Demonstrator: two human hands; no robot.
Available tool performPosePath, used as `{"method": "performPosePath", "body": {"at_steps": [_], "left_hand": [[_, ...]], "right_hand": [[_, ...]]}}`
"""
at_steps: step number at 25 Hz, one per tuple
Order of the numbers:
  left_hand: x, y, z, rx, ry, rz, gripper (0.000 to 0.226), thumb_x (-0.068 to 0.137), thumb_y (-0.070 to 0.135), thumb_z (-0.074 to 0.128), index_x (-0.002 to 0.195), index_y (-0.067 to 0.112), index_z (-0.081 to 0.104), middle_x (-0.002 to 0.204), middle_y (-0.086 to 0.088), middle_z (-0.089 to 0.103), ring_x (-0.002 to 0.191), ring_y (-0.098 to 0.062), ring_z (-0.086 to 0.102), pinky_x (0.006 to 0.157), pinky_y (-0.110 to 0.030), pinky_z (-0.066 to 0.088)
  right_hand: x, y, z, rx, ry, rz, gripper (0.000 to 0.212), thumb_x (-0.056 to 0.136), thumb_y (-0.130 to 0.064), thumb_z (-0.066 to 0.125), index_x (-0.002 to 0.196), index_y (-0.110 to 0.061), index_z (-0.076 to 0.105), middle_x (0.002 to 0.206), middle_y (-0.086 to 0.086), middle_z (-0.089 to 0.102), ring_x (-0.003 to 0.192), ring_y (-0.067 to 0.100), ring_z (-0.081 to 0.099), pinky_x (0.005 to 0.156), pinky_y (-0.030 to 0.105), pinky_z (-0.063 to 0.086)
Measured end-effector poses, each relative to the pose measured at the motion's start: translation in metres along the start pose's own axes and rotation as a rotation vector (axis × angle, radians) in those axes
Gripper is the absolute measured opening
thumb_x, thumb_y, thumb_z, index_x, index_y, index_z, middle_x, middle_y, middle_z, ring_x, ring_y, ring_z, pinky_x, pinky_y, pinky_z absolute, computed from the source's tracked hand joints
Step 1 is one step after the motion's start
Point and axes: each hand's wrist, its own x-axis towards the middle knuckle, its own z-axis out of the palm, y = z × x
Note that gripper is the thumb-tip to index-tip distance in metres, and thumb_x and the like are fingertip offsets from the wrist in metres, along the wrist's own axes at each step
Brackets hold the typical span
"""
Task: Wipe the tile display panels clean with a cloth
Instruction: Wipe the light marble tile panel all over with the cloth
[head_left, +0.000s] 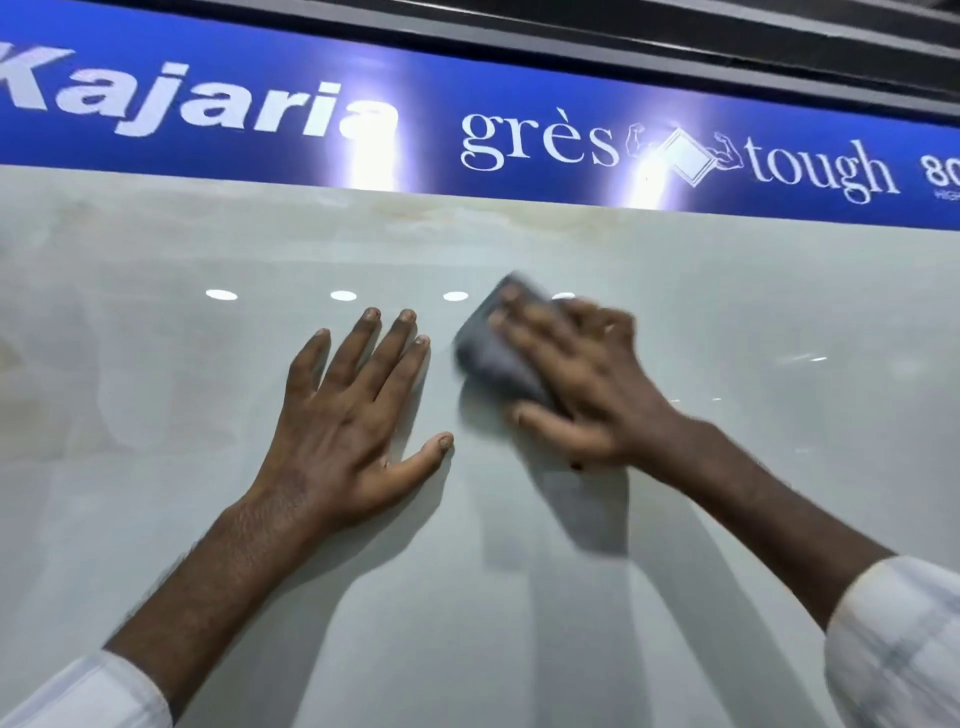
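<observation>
A grey cloth (493, 358) is pressed against the glossy pale tile panel (156, 364) under the straight fingers of the blurred right hand (582, 384). Just beside it, the left hand (343, 431) is laid flat on the panel, fingers spread, below a blue Kajaria sign (260, 104).

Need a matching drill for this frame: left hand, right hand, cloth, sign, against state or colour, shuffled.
1 left hand
2 right hand
3 cloth
4 sign

A blue, white lettering, above the tile panel
B holding nothing, flat on the panel, fingers spread
C grey, pressed against the panel
D blurred, fingers laid over the cloth

Pairs: 1-B, 2-D, 3-C, 4-A
</observation>
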Motion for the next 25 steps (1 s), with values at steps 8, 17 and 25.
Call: {"method": "performPosePath", "body": {"at_steps": [8, 17, 25], "left_hand": [[0.040, -0.027, -0.011, -0.019, 0.066, -0.015, 0.079, 0.092, 0.063, 0.042, 0.151, 0.010, 0.051, 0.172, -0.007, 0.023, 0.157, -0.031, 0.028, 0.118, -0.056, 0.024], [0.042, -0.033, 0.003, 0.027, 0.066, 0.021, 0.080, 0.097, 0.060, 0.036, 0.156, 0.007, 0.045, 0.168, -0.009, 0.034, 0.155, -0.031, 0.033, 0.119, -0.054, 0.024], [0.035, -0.034, 0.000, -0.013, 0.021, 0.039, 0.081, 0.096, 0.060, 0.038, 0.158, 0.007, 0.043, 0.169, -0.008, 0.031, 0.157, -0.029, 0.027, 0.124, -0.051, 0.018]], "right_hand": [[0.080, 0.076, -0.005, -0.008, 0.021, 0.558, 0.083, 0.088, -0.075, 0.029, 0.161, -0.034, 0.031, 0.170, -0.009, 0.024, 0.137, 0.033, 0.036, 0.100, 0.051, 0.025], [0.133, 0.044, 0.007, -0.050, -0.015, 0.459, 0.085, 0.089, -0.073, 0.024, 0.163, -0.032, 0.024, 0.171, -0.008, 0.021, 0.140, 0.032, 0.031, 0.103, 0.051, 0.020], [0.155, 0.028, 0.010, -0.062, -0.040, 0.424, 0.089, 0.089, -0.075, 0.020, 0.165, -0.030, 0.017, 0.172, -0.009, 0.014, 0.142, 0.031, 0.027, 0.102, 0.053, 0.021]]}}
